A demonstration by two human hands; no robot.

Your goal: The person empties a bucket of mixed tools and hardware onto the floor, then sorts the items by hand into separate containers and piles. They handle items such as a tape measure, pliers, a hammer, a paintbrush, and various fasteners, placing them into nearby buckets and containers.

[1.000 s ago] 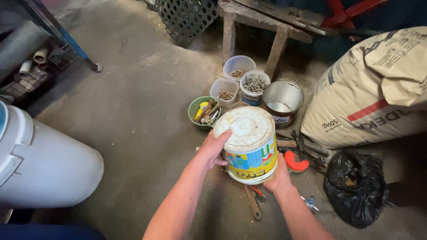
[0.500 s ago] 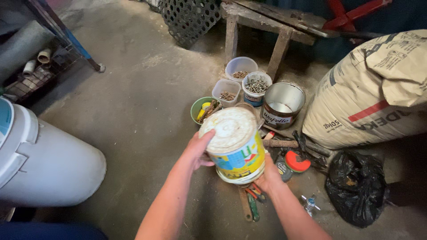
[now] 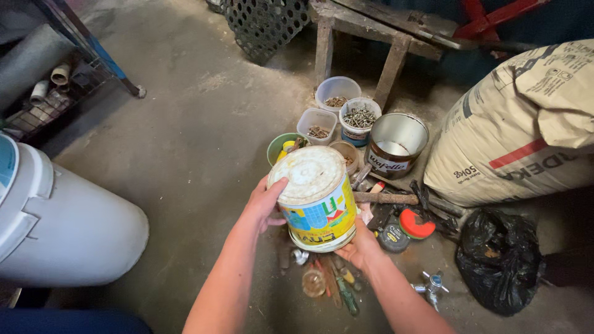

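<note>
Head view is showing, at your far left, a big white plastic drum (image 3: 68, 229) lying on its side on the concrete floor (image 3: 185, 124), well apart from your work. Moving right, your left hand (image 3: 263, 204) is pressing flat against the side of the lidded paint bucket (image 3: 317, 198), fingers together and the thumb hooking over the rim of its dusty white lid. You are holding that bucket up off the floor, above a scatter of hand tools (image 3: 334, 284), just in front of a cluster of small tubs of screws (image 3: 359, 117) and an open metal tin (image 3: 397, 143). Your right hand (image 3: 359, 247) is cupping the bucket from underneath; its fingers are hidden behind the base, so I cannot tell how they are lying. Judging from the grip, you are carrying the bucket between both palms, so any further handling is calling for a steady, level two-handed hold. Farther right, a red and black tape measure (image 3: 416, 224) is lying beside a black plastic bag (image 3: 498, 260), with a large tan sack (image 3: 526, 124) leaning behind them
</note>
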